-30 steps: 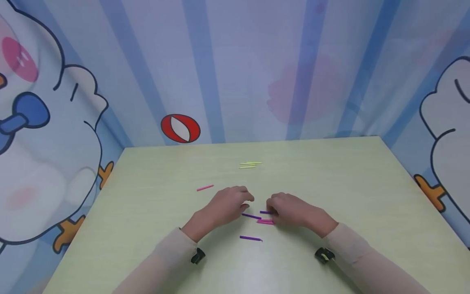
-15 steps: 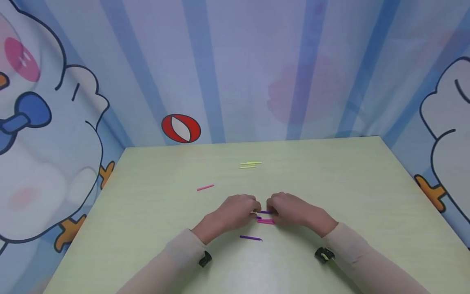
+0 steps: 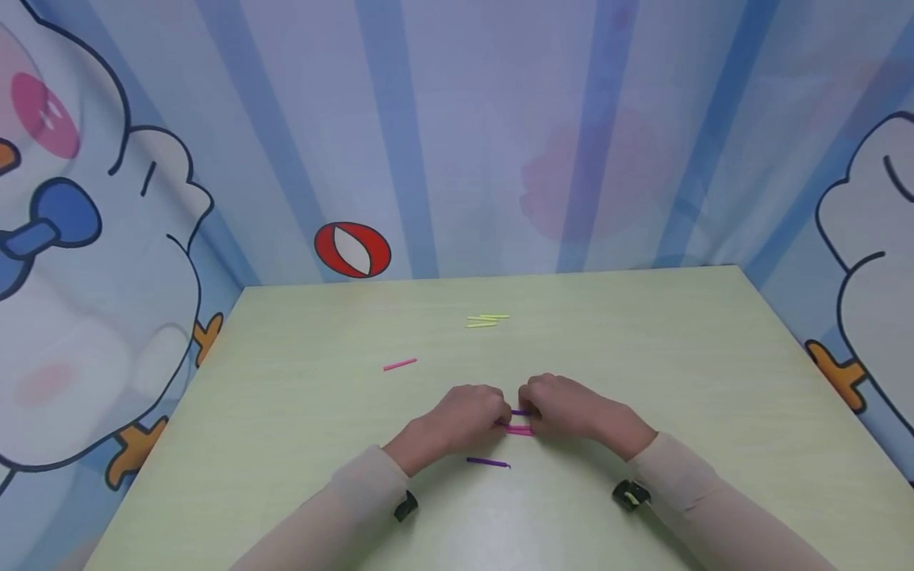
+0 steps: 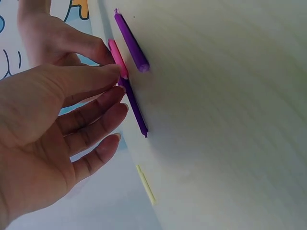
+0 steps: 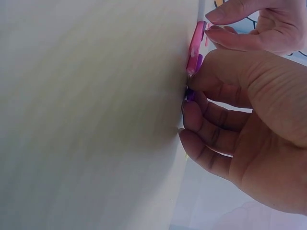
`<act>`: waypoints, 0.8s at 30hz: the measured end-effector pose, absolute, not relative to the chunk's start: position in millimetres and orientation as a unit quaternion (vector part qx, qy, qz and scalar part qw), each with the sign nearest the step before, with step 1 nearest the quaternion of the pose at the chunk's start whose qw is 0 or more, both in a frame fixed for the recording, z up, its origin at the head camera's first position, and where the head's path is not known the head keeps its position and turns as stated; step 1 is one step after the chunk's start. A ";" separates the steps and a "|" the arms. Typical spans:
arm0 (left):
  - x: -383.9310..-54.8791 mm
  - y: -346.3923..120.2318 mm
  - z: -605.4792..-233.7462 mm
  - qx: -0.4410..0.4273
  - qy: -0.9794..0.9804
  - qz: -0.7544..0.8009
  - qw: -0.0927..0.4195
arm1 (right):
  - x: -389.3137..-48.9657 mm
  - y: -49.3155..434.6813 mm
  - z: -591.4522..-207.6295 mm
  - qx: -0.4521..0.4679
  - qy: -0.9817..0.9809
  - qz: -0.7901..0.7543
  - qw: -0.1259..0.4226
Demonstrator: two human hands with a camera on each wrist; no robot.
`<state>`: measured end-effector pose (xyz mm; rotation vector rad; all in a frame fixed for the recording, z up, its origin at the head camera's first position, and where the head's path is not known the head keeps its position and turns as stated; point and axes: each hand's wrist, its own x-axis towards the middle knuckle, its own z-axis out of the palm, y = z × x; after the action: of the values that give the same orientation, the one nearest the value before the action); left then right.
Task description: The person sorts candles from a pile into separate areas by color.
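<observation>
The left hand point(image 3: 464, 416) and right hand point(image 3: 567, 406) meet around the middle of the worktop point(image 3: 643, 317), each pinching a purple stick point(image 3: 521, 412) between thumb and finger; whether both grip the same one cannot be told, as fingertips cover the ends. Two pink sticks point(image 3: 520, 431) lie side by side between the hands, toward the near edge from that stick, and a loose purple stick point(image 3: 488, 462) lies nearer that edge. A lone pink stick point(image 3: 400, 365) lies toward the far left corner, and yellow sticks point(image 3: 481, 324) near the far edge.
</observation>
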<state>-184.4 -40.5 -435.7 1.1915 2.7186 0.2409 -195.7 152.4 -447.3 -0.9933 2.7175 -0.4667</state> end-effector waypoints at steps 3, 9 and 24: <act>-185.1 -39.7 -439.1 0.398 0.911 0.071 0.081 | -195.3 152.3 -447.5 -0.336 0.922 -0.158 0.105; -185.7 -39.4 -442.1 0.399 0.911 0.072 0.078 | -195.7 151.4 -447.5 -0.332 0.924 -0.157 0.109; -184.3 -38.5 -444.1 0.408 0.908 0.054 0.078 | -196.8 153.7 -449.8 -0.340 0.923 -0.153 0.100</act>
<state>-184.3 -38.5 -444.1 1.2217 2.7188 0.1608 -196.8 153.7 -449.8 -1.0043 2.7281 -0.4534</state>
